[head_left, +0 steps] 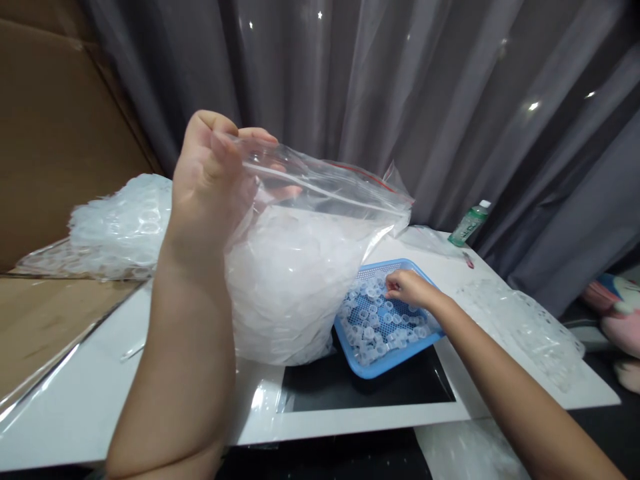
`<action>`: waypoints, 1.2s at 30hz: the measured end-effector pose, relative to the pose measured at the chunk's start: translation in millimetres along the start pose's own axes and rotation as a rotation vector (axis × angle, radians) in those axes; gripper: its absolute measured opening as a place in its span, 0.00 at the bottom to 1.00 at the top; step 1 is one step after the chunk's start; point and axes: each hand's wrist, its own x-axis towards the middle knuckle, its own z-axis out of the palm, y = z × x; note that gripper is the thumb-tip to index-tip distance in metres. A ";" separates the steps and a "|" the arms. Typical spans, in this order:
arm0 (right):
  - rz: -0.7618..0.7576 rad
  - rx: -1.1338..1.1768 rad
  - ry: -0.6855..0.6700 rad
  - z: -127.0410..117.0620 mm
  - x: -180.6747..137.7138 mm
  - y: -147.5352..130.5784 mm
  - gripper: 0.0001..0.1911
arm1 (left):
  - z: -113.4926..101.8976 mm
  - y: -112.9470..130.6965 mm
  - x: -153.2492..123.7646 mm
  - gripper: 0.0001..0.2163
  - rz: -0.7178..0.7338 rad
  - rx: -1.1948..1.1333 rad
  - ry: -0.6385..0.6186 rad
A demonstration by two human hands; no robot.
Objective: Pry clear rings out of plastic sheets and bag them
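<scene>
My left hand grips the top edge of a big clear zip bag, thumb outside and fingers inside the mouth. The bag is bulging with whitish, translucent pieces whose shapes blur together, and a red line runs along its far lip. Beside it, to the right, is a shallow blue plastic basket with small clear plastic cups or caps scattered over its mesh floor. Inside this basket my right hand has its fingers curled together at the far side. Whatever they pinch is hidden.
An open cardboard box stands at the left, with another heap of clear plastic pieces. Under the basket lies a black panel on the white table. A green bottle and flat clear plastic are at the right.
</scene>
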 end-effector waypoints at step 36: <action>-0.017 -0.025 0.014 3.1 -9.5 -7.5 0.05 | 3.3 -2.7 -0.2 0.22 -0.036 -0.030 0.002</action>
